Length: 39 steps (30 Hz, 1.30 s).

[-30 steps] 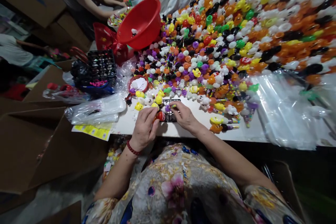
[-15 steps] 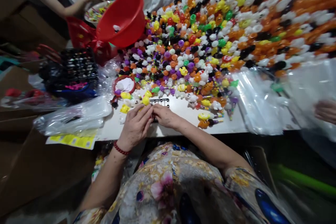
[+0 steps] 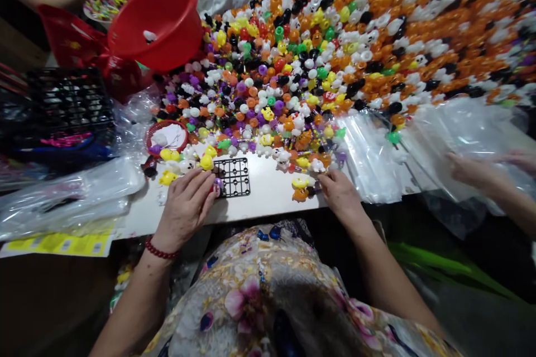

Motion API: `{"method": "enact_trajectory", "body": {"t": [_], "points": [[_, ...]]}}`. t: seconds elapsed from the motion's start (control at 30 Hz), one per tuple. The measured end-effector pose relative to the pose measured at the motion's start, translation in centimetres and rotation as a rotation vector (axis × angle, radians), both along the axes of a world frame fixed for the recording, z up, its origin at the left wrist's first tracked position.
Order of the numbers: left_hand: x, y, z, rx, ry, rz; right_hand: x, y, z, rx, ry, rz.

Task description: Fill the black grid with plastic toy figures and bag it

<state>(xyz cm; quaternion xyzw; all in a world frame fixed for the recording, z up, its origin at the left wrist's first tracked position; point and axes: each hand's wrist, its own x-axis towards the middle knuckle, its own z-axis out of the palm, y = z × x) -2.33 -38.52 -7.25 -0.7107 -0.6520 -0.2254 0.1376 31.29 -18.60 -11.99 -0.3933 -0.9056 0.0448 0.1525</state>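
Note:
My left hand (image 3: 188,201) lies over the left edge of a black plastic grid tray (image 3: 235,178), its fingers pressed together on it. A small purple and red piece (image 3: 217,186) shows at its thumb and fingertips. To the right, my right hand (image 3: 340,192) is closed in a pinch at the stick end of a figure-topped pen, partly hidden by the fingers. A yellow topper (image 3: 300,182) and an orange topper (image 3: 300,194) lie side by side just left of that hand.
A large heap of colourful toppers (image 3: 293,67) covers the back of the white table (image 3: 268,201). Left stand a red basin (image 3: 167,28), a small red basket (image 3: 184,133) and stacked black trays (image 3: 69,97). Clear plastic bags (image 3: 368,162) lie right, near another person's hands (image 3: 464,170).
My right hand has left the grid tray and moved right to the figure-topped pens. My left hand stays at the tray, now more exposed. The camera view has shifted right.

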Motion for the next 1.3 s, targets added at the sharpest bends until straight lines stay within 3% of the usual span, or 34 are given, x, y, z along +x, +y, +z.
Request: {"method": "enact_trajectory", "body": {"t": [0.1, 0.23, 0.37, 0.43, 0.57, 0.63, 0.7, 0.93, 1.1, 1.3], "points": [[0.0, 0.0, -0.1, 0.010, -0.024, 0.000, -0.1, 0.7, -0.8, -0.036, -0.077, -0.003], [0.1, 0.0, 0.3, -0.031, -0.022, 0.009, -1.4, 0.5, -0.4, -0.090, -0.087, 0.010], [0.0, 0.2, 0.4, -0.066, -0.010, 0.012, -4.1, -1.0, 0.7, -0.151, 0.121, 0.030], [0.0, 0.2, 0.4, -0.068, -0.016, 0.014, -7.0, -2.4, 0.9, -0.303, 0.273, 0.070], [0.0, 0.3, 0.4, -0.056, -0.023, -0.011, -14.9, -5.5, -0.6, -0.781, 0.518, 0.168], [-0.1, 0.3, 0.5, -0.060, -0.027, -0.023, -18.4, -6.3, -2.0, -0.925, 0.647, 0.183], [-0.1, 0.3, 0.5, -0.073, -0.039, -0.024, -20.7, -6.6, -3.3, -0.984, 0.702, 0.188], [-0.3, 0.3, 0.3, -0.101, -0.073, -0.016, -22.0, -6.2, -4.7, -0.868, 0.573, 0.304], [-0.3, 0.2, 0.2, -0.109, -0.103, -0.018, -21.7, -6.3, -4.1, -0.707, 0.344, 0.395], [-0.6, 0.4, 0.4, -0.147, -0.042, -0.034, -22.1, -6.4, -2.7, -0.667, 0.225, 0.490]]}}
